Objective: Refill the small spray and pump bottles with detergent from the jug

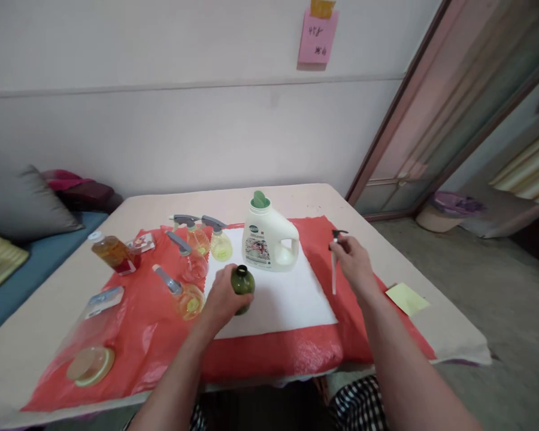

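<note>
My left hand is wrapped round a dark green bottle whose black-rimmed mouth is uncapped. The bottle is held over a white sheet. Off to the right, my right hand pinches a black pump dispenser top, its pale dip tube hanging straight down above the red cloth. Behind the green bottle stands a large cream detergent jug with a handle and a printed label. Something green shows at the jug's open mouth.
Several clear spray bottles with grey heads stand on the red cloth at left. Beyond them is an amber-filled bottle. A round lidded container lies front left, a yellow note pad at right.
</note>
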